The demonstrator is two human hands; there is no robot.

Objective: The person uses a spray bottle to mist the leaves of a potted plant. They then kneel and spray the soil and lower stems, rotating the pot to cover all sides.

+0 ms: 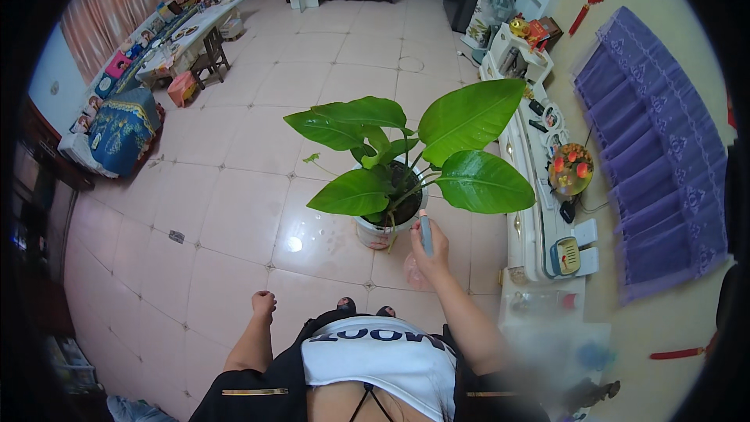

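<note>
In front of me on the floor stands a large-leaved green plant (473, 113) in a whitish pot (376, 234). Dark soil shows between its stems. My right hand (434, 254) is wrapped round the grey head of a spray bottle (426, 234), beside the pot's near right side. The bottle's clear pinkish body (416, 272) shows below the fingers. Its pale pink tip points toward the plant, apart from the leaves. My left hand (264, 303) hangs low at my left side with its fingers curled closed, and nothing shows in it.
To the right runs a long white cabinet (525, 187) with a fruit-like ornament (571, 169) and small items on top. Water spots shine on the tiled floor (320, 254) near the pot. A table (183, 47) and a cloth-covered seat (125, 133) stand far left.
</note>
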